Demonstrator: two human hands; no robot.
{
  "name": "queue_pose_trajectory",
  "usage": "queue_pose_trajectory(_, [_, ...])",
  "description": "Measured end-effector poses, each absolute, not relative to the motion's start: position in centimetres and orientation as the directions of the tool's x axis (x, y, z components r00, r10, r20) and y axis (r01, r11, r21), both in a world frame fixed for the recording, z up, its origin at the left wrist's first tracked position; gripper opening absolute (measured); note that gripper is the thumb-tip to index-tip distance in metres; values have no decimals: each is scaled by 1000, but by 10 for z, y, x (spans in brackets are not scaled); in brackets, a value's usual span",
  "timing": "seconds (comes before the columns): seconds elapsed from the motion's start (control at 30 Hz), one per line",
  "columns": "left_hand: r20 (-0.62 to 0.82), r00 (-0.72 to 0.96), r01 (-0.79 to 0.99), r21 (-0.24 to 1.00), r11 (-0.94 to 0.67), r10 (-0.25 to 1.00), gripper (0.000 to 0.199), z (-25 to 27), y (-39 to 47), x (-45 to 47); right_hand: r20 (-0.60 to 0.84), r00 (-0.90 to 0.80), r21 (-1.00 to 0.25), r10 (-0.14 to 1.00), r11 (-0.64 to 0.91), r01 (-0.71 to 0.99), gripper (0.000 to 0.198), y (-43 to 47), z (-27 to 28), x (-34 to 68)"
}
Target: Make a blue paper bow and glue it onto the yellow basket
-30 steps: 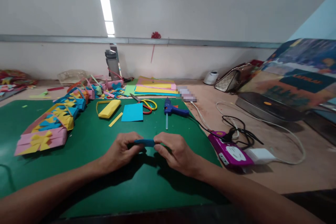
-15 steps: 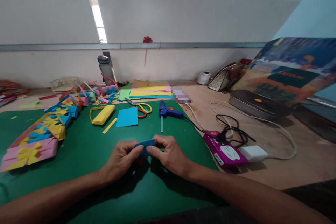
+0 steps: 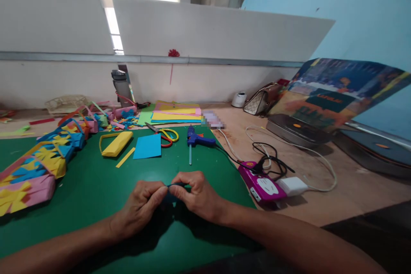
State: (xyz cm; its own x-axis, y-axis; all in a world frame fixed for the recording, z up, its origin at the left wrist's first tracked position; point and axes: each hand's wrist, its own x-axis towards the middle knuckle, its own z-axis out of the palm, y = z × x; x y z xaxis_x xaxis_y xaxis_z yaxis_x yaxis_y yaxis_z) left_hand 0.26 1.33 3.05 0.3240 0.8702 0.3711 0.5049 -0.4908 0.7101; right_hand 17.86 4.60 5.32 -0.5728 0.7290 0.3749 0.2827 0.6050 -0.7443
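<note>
A small folded piece of blue paper [image 3: 171, 196] is pinched between both thumbs and fingers, above the green mat [image 3: 105, 199]. My left hand [image 3: 141, 205] is closed on its left side, and my right hand [image 3: 197, 199] grips its right side. The fingers cover most of the paper. Beyond the hands lie a blue paper square [image 3: 147, 146], a yellow paper strip [image 3: 125, 157] and a yellow paper basket with a handle [image 3: 117, 144]. Scissors [image 3: 168, 135] with red and yellow handles rest behind the square. A blue glue gun [image 3: 199, 139] with a glue stick lies to their right.
Several decorated paper baskets [image 3: 38, 188] line the left side. Coloured paper sheets [image 3: 175, 117], scraps and a grey bottle [image 3: 121, 87] stand along the back. To the right are a purple power strip [image 3: 261, 186], tangled cables [image 3: 276, 160], a handbag [image 3: 260, 99] and dark cases [image 3: 297, 128].
Both hands have tilted the blue paper, so its flat face now shows far less and mainly its edge is seen. The whole scene has shifted left in the view.
</note>
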Motion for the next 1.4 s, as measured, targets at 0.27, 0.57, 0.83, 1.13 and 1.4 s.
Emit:
queue_pose_trajectory(0.27, [408, 385, 440, 707, -554, 828, 36, 21, 14, 3, 477, -586, -664, 654, 706, 247, 27, 44, 52, 184])
queue_pose_trajectory(0.57, [433, 307, 439, 726, -529, 848, 32, 22, 13, 0, 451, -607, -640, 654, 711, 292, 15, 46, 47, 184])
queue_pose_trajectory(0.83, [425, 351, 411, 730, -545, 834, 32, 25, 12, 3, 511, -612, -590, 604, 764, 261, 16, 45, 45, 184])
queue_pose_trajectory(1.13, [314, 315, 381, 823, -422, 896, 37, 26, 14, 2, 492, -628, -568, 603, 769, 293, 20, 44, 48, 185])
queue_pose_trajectory(1.4, [211, 235, 303, 912, -278, 949, 42, 28, 19, 4, 478, -527, -638, 703, 690, 341, 22, 49, 57, 185])
